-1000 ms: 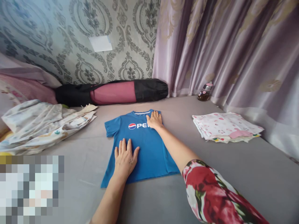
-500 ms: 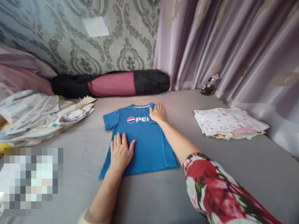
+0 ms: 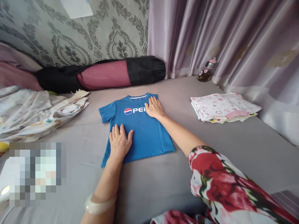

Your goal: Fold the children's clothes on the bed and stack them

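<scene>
A small blue T-shirt [image 3: 142, 130] with a white logo lies flat on a grey bed [image 3: 210, 155], its right side folded inward. My left hand [image 3: 119, 142] rests flat and open on the shirt's lower left part, fingers together. My right hand [image 3: 153, 107] lies flat and open on the shirt's upper right, near the collar, covering the end of the logo. Neither hand holds anything. A pale bangle [image 3: 99, 203] circles my left wrist.
A stack of folded pink-patterned cloths [image 3: 221, 107] sits to the right. A heap of loose pale clothes [image 3: 35, 109] lies at the left. A black and pink rolled bag [image 3: 102, 74] lies along the wall. A small bottle [image 3: 205, 71] stands by the curtain.
The view has tilted down and shifted, so everything sits higher in frame. Both hands stay flat on the shirt in nearly the same places.
</scene>
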Available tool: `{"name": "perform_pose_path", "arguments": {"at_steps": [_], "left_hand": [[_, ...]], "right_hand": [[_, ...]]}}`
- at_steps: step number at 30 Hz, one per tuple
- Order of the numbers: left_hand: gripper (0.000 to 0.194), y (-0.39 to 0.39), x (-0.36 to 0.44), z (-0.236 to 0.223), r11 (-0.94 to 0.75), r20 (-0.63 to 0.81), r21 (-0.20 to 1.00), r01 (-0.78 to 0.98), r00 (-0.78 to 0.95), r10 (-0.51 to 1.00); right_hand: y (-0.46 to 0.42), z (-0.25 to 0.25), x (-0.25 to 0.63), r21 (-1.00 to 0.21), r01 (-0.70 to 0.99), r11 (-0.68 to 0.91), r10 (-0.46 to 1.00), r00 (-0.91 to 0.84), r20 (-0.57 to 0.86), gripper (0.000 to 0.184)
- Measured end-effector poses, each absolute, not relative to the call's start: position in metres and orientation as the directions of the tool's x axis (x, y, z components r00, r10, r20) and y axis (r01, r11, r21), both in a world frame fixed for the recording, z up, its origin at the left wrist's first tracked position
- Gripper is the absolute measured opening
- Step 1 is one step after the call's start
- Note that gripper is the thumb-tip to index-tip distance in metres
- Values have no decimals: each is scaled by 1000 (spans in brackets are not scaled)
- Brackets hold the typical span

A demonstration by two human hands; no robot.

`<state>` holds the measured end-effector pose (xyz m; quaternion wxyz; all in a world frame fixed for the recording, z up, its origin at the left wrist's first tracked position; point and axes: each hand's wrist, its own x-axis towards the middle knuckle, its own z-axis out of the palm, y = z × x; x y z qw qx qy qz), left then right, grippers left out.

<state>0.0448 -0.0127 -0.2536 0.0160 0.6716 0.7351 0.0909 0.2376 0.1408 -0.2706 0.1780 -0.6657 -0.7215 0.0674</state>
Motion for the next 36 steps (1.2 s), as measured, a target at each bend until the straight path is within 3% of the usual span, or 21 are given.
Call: {"name": "perform_pose_path", "arguments": {"at_steps": [7,10,16,23,30,36], "left_hand": [[63,-13,43,-250,83,80,195,977,-101,992],[61,-14,44,-250,82,89,190,978,-100,991],[61,-13,44,-251,83,93,196,977,-103,990],[61,-12,40,-257,59,129,210,976,-87,988],[61,-14,40,-258,39,151,212,976,-73,986],[60,-14,40,-258,30,166,202,979,-65,984]], "right_hand": [[129,-254,259,-491,860,138,986,-72,150,63],[101,-257,265,-412,885,218,975,-177,136,66],[77,-263,258,-247,954,170,985,-165,41,69],[52,-249,262,-300,942,152,986,-165,-16,71],[-40,-257,261,-282,944,173,984,-178,8,71],[-44,-249,259,-236,956,175,984,-174,25,68]]}}
